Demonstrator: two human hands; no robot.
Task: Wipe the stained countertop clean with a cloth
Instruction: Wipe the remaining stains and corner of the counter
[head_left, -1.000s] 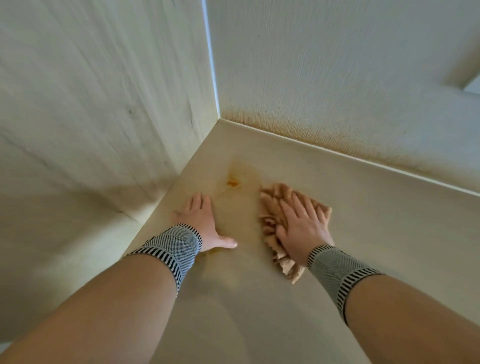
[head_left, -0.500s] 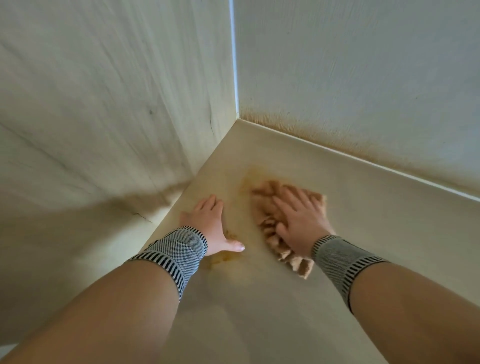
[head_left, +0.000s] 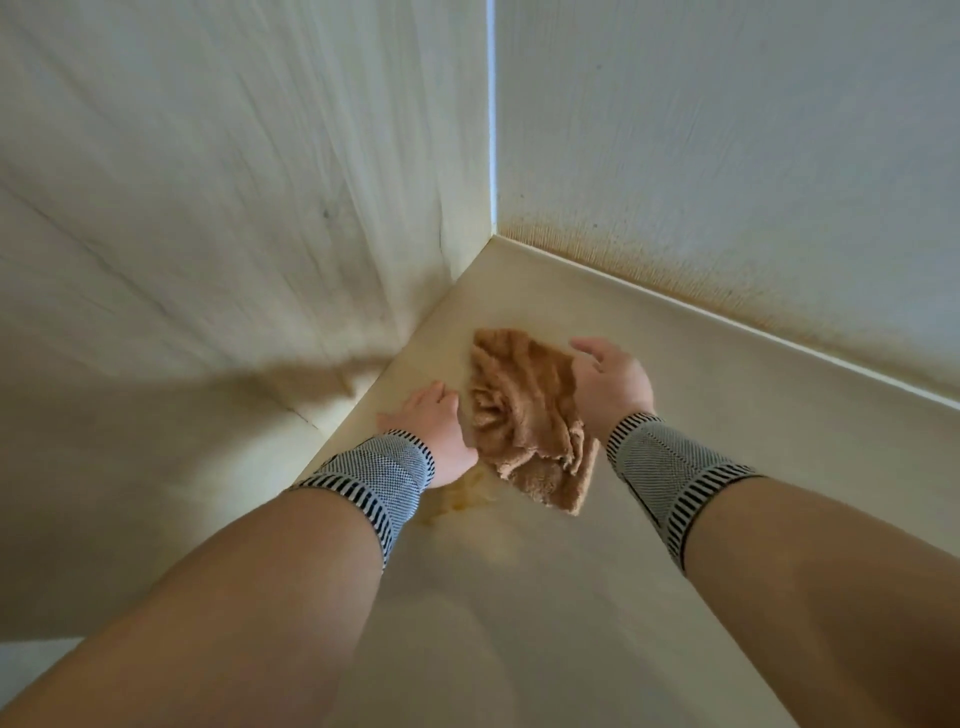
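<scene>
Two pale walls meet in a corner above a cream countertop; the wall beyond the right hand is speckled brown along its foot. Both forearms reach in, each wearing a grey striped wristband. A crumpled tan cloth sits between the hands, its near corner hanging loose by the right wrist. The right hand holds the cloth's edge, fingers curled under it. The left hand touches the cloth's other side; its fingers are hidden. A yellow stain lies just below the left wrist.
</scene>
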